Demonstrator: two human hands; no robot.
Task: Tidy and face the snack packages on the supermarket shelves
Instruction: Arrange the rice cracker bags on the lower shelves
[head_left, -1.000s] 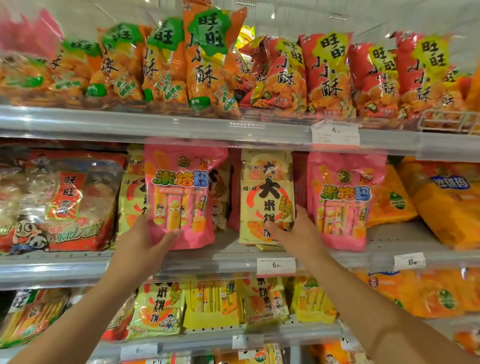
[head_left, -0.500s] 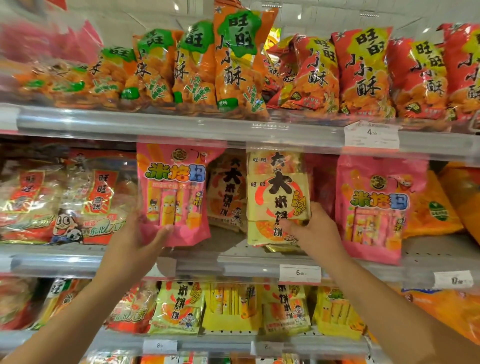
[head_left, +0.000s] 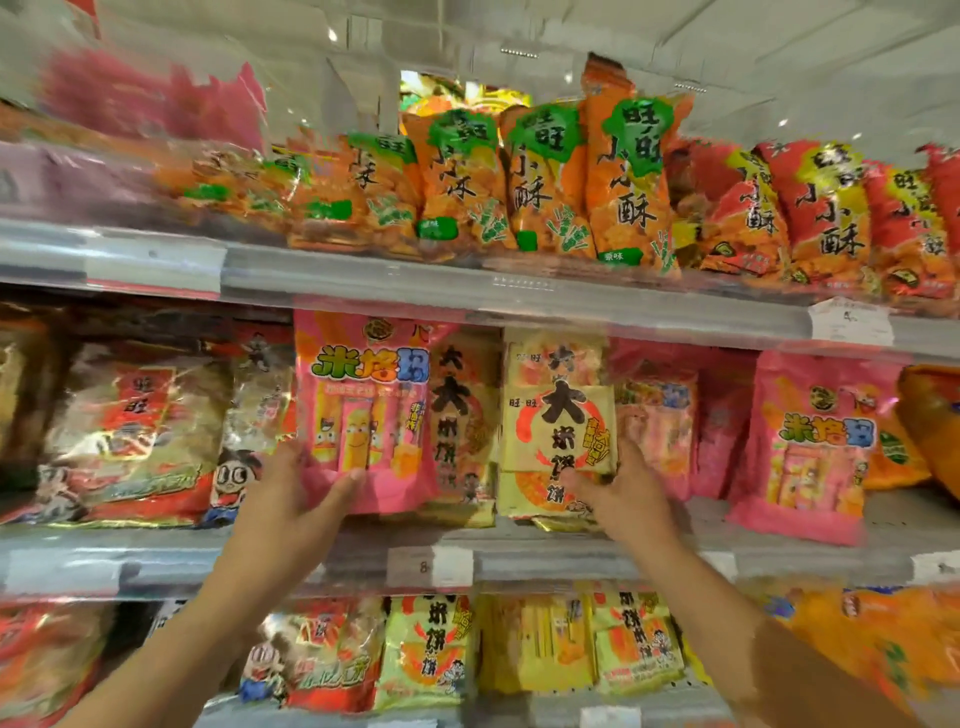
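On the middle shelf (head_left: 561, 558) my left hand (head_left: 291, 499) grips the lower edge of an upright pink snack bag (head_left: 369, 410), thumb across its front. My right hand (head_left: 621, 496) holds the lower right corner of a pale yellow rice-cracker pack (head_left: 558, 415) with a big black character, thumb on its face. Between the two bags stands another yellow pack (head_left: 460, 415), set further back. A second pink bag (head_left: 810, 447) stands to the right on the same shelf.
The top shelf (head_left: 467, 291) carries orange bags with green labels (head_left: 540, 182) and red ones (head_left: 821, 213) to the right. Clear red-label bags (head_left: 135, 436) fill the middle shelf's left side. Yellow packs (head_left: 431, 649) line the lower shelf. Price tags hang on the rails.
The view has swung left and up, with blur. My left hand stays on the pink bag. My right hand went from touching the yellow pack to holding its lower corner.
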